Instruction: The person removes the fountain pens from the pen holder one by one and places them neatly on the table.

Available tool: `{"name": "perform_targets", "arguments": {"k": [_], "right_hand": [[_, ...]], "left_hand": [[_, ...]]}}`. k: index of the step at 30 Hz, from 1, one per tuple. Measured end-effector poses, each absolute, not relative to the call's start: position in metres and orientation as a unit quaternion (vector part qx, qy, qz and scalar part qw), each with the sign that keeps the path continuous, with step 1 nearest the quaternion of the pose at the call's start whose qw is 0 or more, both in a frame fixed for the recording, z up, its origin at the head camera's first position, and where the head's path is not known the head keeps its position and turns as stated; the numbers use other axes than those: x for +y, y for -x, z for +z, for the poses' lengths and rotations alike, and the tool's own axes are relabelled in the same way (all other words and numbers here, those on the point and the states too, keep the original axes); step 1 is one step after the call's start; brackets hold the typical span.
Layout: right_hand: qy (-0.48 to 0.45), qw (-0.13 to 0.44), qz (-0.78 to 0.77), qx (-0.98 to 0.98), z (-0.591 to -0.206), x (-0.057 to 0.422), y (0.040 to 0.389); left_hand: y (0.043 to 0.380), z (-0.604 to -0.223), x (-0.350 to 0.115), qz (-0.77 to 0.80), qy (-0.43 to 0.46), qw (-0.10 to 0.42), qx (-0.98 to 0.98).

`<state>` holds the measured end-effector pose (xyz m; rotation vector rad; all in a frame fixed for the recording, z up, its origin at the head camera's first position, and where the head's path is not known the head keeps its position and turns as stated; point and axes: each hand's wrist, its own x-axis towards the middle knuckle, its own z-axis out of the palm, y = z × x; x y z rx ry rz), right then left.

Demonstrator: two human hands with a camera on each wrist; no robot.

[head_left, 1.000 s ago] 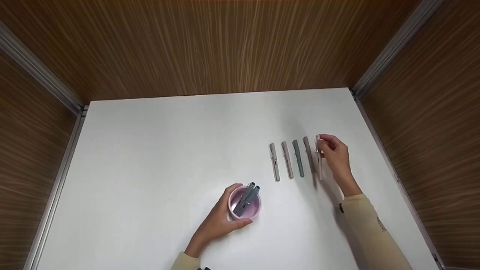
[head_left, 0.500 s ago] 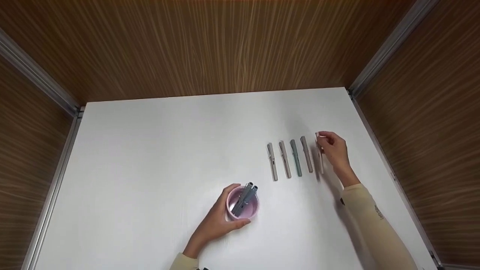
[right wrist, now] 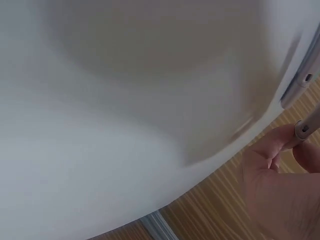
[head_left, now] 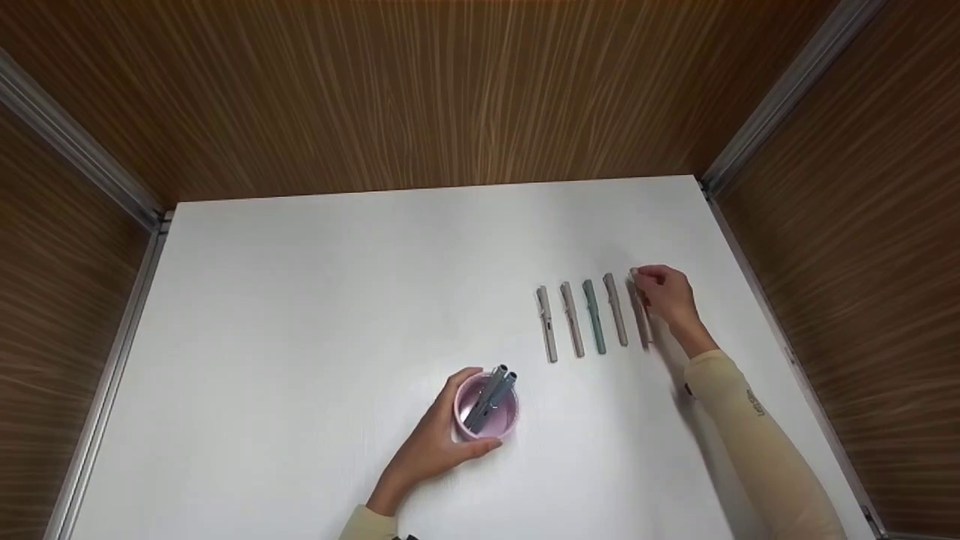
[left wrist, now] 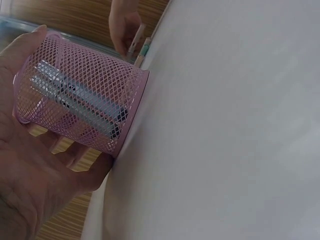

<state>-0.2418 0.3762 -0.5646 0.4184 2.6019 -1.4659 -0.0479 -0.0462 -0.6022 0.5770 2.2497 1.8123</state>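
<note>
Since a second ago, the pale pen (right wrist: 312,121) pinched in the right hand (head_left: 667,292) has swung its low end towards 5 o'clock, away from the row; the white table (head_left: 300,337) carries everything; the left hand (head_left: 435,446), coming from 7 o'clock, curls round the pink mesh cup (left wrist: 102,67), fingers at its 11 and thumb at its 6; the cup stands upright, two blue-grey pens (head_left: 491,401) leaning inside towards 1 o'clock; four pens (head_left: 594,319) lie at the cup's 1 to 2 o'clock; the pale pen is just beside their 3 o'clock end, its long axis 11:30 to 5:30, nearly parallel to theirs; thumb and fingertips close on its 12 o'clock end, the wrist reaching from 5; whether its low end touches the table, I cannot tell.
</note>
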Motion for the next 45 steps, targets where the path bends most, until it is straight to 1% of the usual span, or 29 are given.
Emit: {"name": "perform_targets", "arguments": {"k": [12,25,33,45], "right_hand": [[-0.129,0.091,-0.445,0.882,-0.572,0.376,0.247],[-0.102,0.055,-0.371,0.921,-0.578,0.372,0.255],[-0.110,0.058,-0.373,0.919,-0.581,0.373,0.257],[-0.114,0.040,-0.381,0.916,-0.585,0.374,0.257]], "left_hand": [[0.048,-0.604,-0.046,0.614,-0.183,0.112,0.759],[0.048,-0.605,-0.048,0.614,-0.184,0.105,0.760],[0.049,-0.606,-0.048,0.612,-0.182,0.108,0.762],[0.049,-0.605,-0.049,0.621,-0.187,0.101,0.755]]}}
